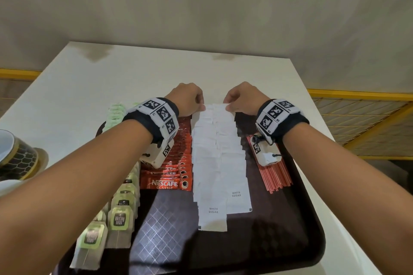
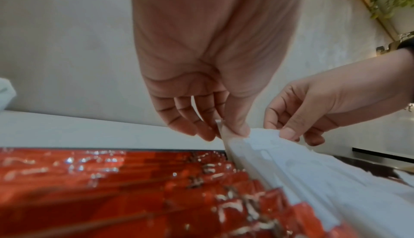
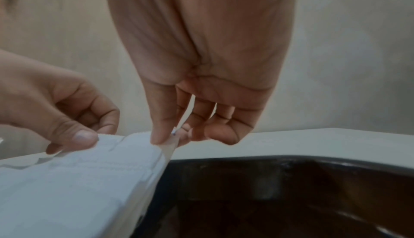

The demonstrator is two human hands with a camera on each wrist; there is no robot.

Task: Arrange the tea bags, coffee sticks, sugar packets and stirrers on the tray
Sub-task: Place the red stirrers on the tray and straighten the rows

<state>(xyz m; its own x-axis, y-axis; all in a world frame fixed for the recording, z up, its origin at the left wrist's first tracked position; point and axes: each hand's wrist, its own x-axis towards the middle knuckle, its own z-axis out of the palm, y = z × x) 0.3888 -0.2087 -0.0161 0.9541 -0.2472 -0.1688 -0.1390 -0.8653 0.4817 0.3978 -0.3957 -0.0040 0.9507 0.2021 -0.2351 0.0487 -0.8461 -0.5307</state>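
Observation:
A dark tray (image 1: pixel 299 241) holds four rows. Green-tagged tea bags (image 1: pixel 121 219) run down its left side. Red coffee sticks (image 1: pixel 174 167) (image 2: pixel 156 188) lie beside them. White sugar packets (image 1: pixel 219 156) (image 2: pixel 302 167) (image 3: pixel 74 180) fill the middle in two overlapping columns. Red stirrers (image 1: pixel 277 174) lie on the right. At the far end of the sugar row, my left hand (image 1: pixel 190 99) (image 2: pixel 224 130) pinches the left corner of the farthest packets. My right hand (image 1: pixel 241 98) (image 3: pixel 170 135) pinches the right corner, thumb on top.
The tray sits on a white table (image 1: pixel 111 73) against a grey wall. A cup with a black-and-gold pattern (image 1: pixel 15 156) stands at the left edge. Yellow mesh railing (image 1: pixel 362 118) lies beyond the table's right side.

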